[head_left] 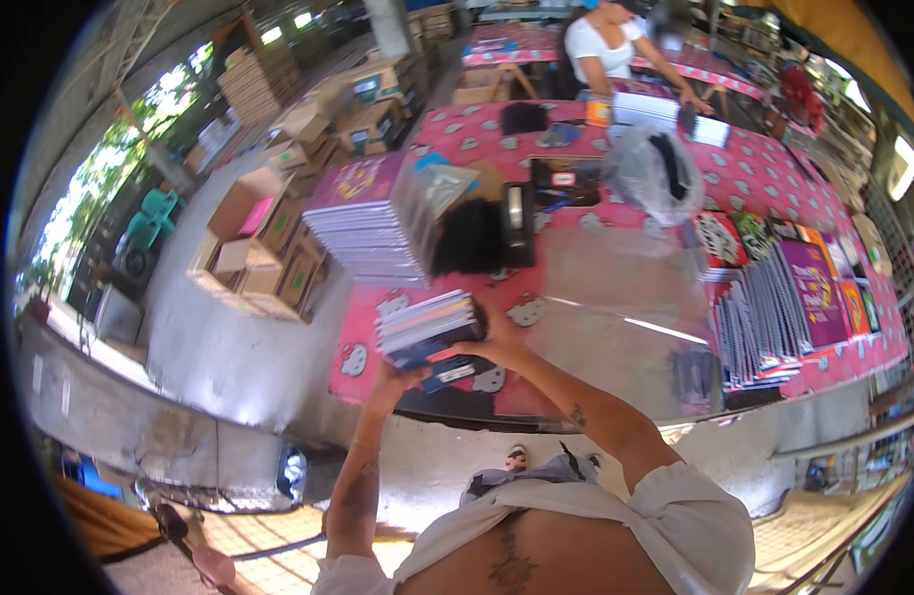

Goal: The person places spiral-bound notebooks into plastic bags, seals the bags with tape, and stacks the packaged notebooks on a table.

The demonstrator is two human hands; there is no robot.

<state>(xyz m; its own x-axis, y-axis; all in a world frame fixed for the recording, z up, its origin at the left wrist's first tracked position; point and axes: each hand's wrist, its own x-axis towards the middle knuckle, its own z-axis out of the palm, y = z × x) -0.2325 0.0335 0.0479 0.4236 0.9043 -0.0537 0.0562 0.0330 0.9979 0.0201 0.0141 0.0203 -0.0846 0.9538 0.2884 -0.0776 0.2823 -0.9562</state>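
Observation:
A small stack of notebooks (pixel 427 322) is held between my two hands over the near left part of the table. My left hand (pixel 401 381) grips its near left corner from below. On the stack's right side, my right hand (pixel 488 339) is closed round the edge, with its fingers partly hidden. Pale page edges and a dark cover show on the stack. Just beyond it rises a tall pile of purple-covered notebooks (pixel 369 223). A black bristly or furry item (pixel 469 238) lies to the right of that pile, beside a dark case (pixel 517 226).
A pink patterned cloth (pixel 353 362) covers the table, with clear plastic sheeting (pixel 620 288) on it. Spiral notebooks (pixel 764 317) lie at right, behind them colourful covers. A plastic bag (pixel 655 174) sits farther back. Cardboard boxes (pixel 263 243) stand left; a co-worker (pixel 615 50) works across the table.

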